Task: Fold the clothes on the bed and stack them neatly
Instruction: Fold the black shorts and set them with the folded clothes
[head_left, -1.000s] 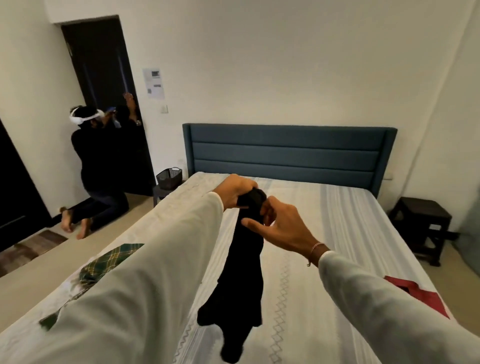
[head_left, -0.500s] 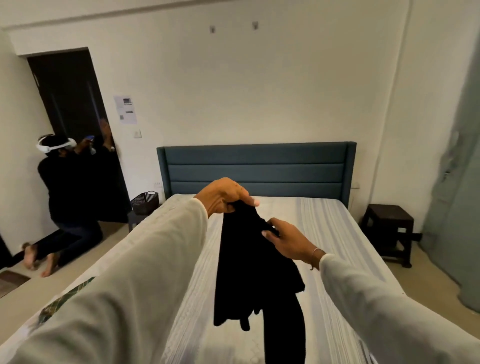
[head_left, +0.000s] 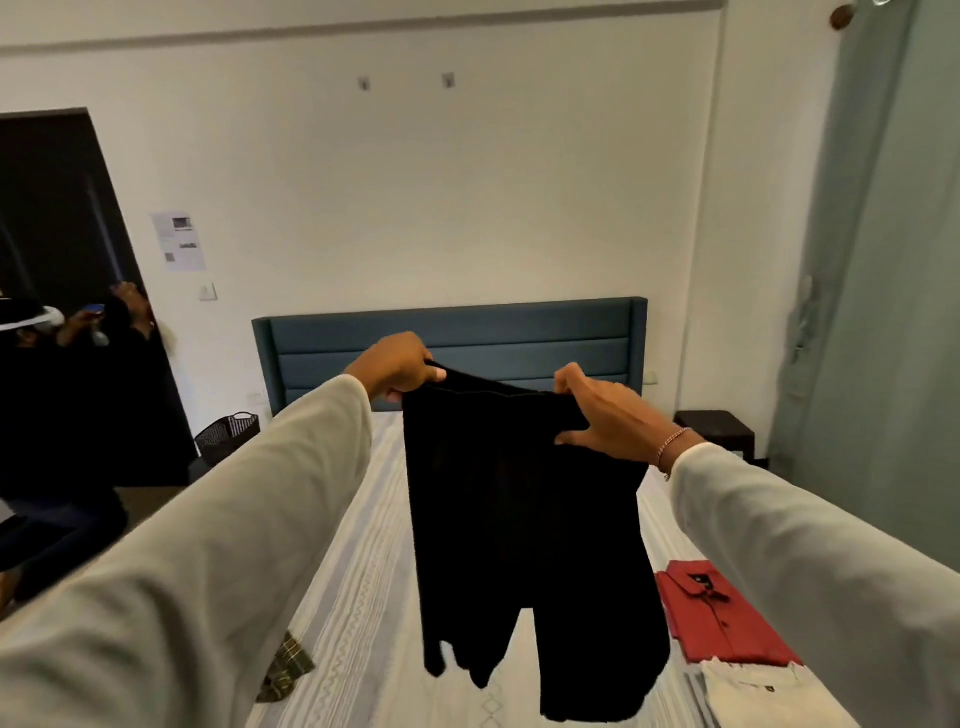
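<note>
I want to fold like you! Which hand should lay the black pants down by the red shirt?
Probably the right hand: it grips the black pants on the red shirt's side; the left hand is farther.

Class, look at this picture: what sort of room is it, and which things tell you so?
Most likely a bedroom: a bed with a striped light cover, a padded blue-grey headboard against the wall, and a folded red shirt on the bed.

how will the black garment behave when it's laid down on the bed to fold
Probably floppy: the black garment hangs limp from the left hand and right hand. Its uneven lower ends will likely bunch and need smoothing. It seems light, sagging little between the grips.
</note>
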